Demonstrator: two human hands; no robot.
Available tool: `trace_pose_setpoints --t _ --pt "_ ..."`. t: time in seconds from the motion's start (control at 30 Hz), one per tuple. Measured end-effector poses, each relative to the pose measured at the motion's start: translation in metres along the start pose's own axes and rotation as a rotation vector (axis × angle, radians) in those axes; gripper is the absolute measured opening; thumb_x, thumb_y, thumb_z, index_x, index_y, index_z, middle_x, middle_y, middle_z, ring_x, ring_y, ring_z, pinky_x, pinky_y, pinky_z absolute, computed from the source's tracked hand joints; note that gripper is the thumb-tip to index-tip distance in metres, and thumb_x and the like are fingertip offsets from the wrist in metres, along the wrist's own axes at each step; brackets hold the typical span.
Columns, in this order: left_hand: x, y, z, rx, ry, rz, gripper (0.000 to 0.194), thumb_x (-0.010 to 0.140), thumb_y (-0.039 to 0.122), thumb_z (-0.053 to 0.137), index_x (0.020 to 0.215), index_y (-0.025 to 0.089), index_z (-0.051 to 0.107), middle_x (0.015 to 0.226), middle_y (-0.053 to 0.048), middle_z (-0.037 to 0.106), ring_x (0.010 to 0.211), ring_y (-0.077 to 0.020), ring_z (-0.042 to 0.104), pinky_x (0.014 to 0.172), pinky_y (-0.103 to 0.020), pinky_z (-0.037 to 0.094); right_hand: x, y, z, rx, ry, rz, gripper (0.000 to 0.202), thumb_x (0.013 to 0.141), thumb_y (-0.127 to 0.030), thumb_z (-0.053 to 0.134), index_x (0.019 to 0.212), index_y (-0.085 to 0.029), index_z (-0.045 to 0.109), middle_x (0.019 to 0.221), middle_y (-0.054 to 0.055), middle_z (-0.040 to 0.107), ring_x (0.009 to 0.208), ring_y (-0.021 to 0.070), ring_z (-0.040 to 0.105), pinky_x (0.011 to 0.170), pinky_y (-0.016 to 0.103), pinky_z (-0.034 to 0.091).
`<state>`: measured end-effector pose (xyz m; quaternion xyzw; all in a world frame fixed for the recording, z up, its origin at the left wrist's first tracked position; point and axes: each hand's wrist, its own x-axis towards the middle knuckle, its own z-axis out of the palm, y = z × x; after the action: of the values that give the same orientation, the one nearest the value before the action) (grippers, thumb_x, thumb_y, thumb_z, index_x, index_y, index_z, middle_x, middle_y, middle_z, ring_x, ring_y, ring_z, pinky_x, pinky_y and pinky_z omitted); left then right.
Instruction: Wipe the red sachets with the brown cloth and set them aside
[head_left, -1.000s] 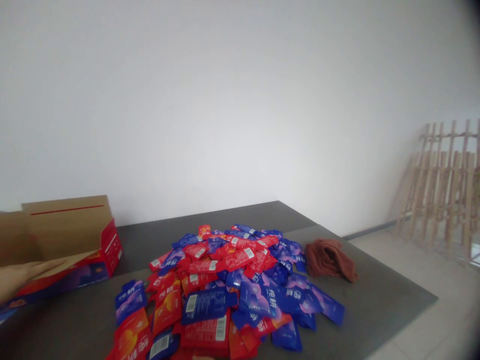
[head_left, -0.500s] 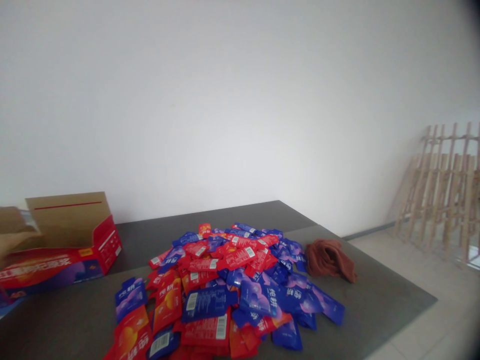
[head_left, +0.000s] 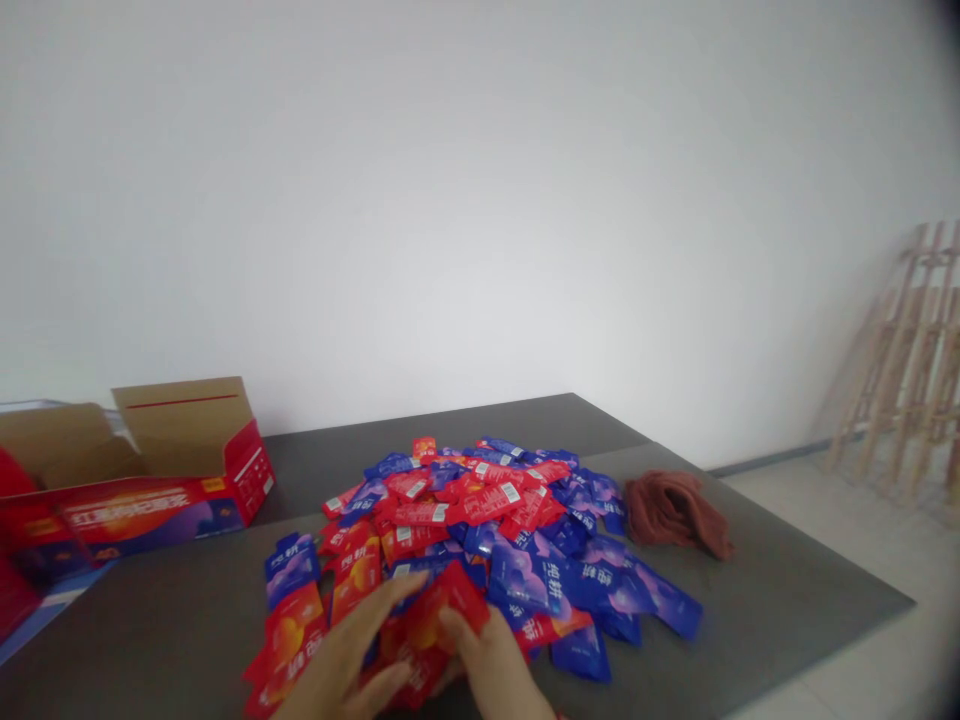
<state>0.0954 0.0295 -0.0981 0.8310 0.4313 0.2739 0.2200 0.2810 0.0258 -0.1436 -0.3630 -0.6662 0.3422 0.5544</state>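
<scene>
My right hand (head_left: 495, 665) holds a red pouch (head_left: 435, 612) with an orange print, its thumb pressed on the pouch's face. To the left, my left hand (head_left: 349, 660) has its thumb and fingers spread beside that pouch, over the near edge of the pile. Whether it touches a pouch is unclear. Beyond both hands lies a heap of flat red and blue pouches (head_left: 480, 500) with white lettering and barcodes. Several blue pouches (head_left: 529, 580) rest at the heap's right front. More red pouches (head_left: 289, 640) lie left of my left hand.
Open printed cardboard boxes (head_left: 172, 505) stand at the left of the dark grey table (head_left: 795, 590). A crumpled brown cloth (head_left: 675, 510) lies right of the heap. Wooden frames (head_left: 915, 360) lean against the white wall (head_left: 480, 200) at far right.
Both my hands have come into view from below, and my right hand has taken hold of a red pouch. The view has turned left, showing more of the boxes.
</scene>
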Motion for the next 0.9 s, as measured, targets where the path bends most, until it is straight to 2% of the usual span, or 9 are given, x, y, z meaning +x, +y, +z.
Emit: trace_pose_setpoints --t 0.13,0.23,0.3,0.33,0.4,0.5,0.6,0.77,0.9 --pt "0.036 0.038 0.028 -0.075 -0.086 -0.217 0.086 0.074 0.026 0.064 0.152 0.026 0.028 0.15 -0.007 0.047 0.136 -0.026 0.046 0.114 -0.043 0.036 0.015 0.002 -0.029 0.251 -0.03 0.207 0.057 0.09 -0.067 0.048 0.114 -0.018 0.062 0.084 0.006 0.071 0.063 0.0213 0.07 0.054 0.033 0.058" --pt "0.039 0.036 0.047 -0.06 -0.033 -0.216 0.087 0.073 0.017 0.059 0.153 0.026 0.026 0.153 -0.005 0.042 0.14 -0.0234 0.04 0.116 -0.042 0.033 0.013 -0.004 -0.077 0.036 -0.002 0.207 0.051 0.093 -0.057 0.047 0.127 -0.02 0.055 0.09 0.006 0.07 0.055 0.0177 0.066 0.051 0.032 0.057" --pt "0.029 0.021 0.062 0.015 -0.022 -0.177 0.084 0.075 0.015 0.059 0.152 0.029 0.029 0.153 -0.004 0.042 0.14 -0.0239 0.04 0.115 -0.042 0.034 0.006 -0.011 -0.109 -0.278 0.104 0.046 0.049 0.093 -0.043 0.053 0.137 -0.022 0.048 0.112 0.011 0.066 0.086 0.0212 0.07 0.079 0.04 0.059" --pt "0.023 0.013 0.069 0.062 -0.034 -0.136 0.081 0.077 0.016 0.059 0.151 0.032 0.031 0.152 -0.003 0.043 0.138 -0.0244 0.043 0.113 -0.041 0.038 0.002 -0.014 -0.121 -0.443 0.099 -0.032 0.052 0.091 -0.038 0.057 0.14 -0.024 0.047 0.126 0.012 0.061 0.107 0.0246 0.065 0.094 0.045 0.053" --pt "0.013 -0.003 0.079 0.166 -0.022 -0.06 0.075 0.081 0.019 0.06 0.15 0.036 0.033 0.148 -0.004 0.049 0.133 -0.0255 0.05 0.107 -0.037 0.046 -0.007 -0.018 -0.134 -0.684 -0.029 -0.14 0.07 0.082 -0.037 0.07 0.145 -0.029 0.042 0.145 0.012 0.048 0.134 0.0319 0.044 0.108 0.055 0.039" --pt "0.01 -0.013 0.088 0.309 0.015 0.031 0.069 0.084 0.022 0.062 0.147 0.04 0.038 0.14 -0.003 0.058 0.123 -0.0262 0.059 0.098 -0.032 0.053 -0.015 -0.01 -0.123 -0.853 -0.272 -0.178 0.104 0.064 -0.05 0.083 0.152 -0.029 0.032 0.154 0.013 0.036 0.141 0.0422 0.029 0.108 0.067 0.031" --pt "0.018 -0.009 0.089 0.433 0.019 0.078 0.06 0.084 0.023 0.065 0.14 0.04 0.049 0.135 -0.006 0.061 0.114 -0.0271 0.065 0.094 -0.033 0.055 -0.015 0.007 -0.101 -0.929 -0.299 -0.176 0.121 0.056 -0.06 0.085 0.154 -0.022 0.025 0.155 0.016 0.033 0.14 0.0475 0.027 0.106 0.074 0.025" --pt "0.035 -0.005 0.086 0.538 0.008 0.089 0.053 0.087 0.023 0.066 0.137 0.038 0.053 0.135 -0.008 0.061 0.11 -0.0254 0.067 0.093 -0.034 0.056 -0.002 0.025 -0.095 -0.932 -0.237 -0.24 0.119 0.061 -0.069 0.077 0.155 -0.019 0.024 0.155 0.016 0.034 0.142 0.0447 0.022 0.11 0.072 0.019" --pt "0.047 -0.013 0.086 0.579 0.014 0.089 0.051 0.087 0.023 0.067 0.136 0.035 0.054 0.134 -0.008 0.06 0.111 -0.0262 0.066 0.093 -0.036 0.056 0.009 0.028 -0.1 -0.975 -0.357 -0.125 0.116 0.069 -0.068 0.072 0.157 -0.02 0.014 0.161 0.012 0.019 0.146 0.0413 0.01 0.114 0.069 0.009"
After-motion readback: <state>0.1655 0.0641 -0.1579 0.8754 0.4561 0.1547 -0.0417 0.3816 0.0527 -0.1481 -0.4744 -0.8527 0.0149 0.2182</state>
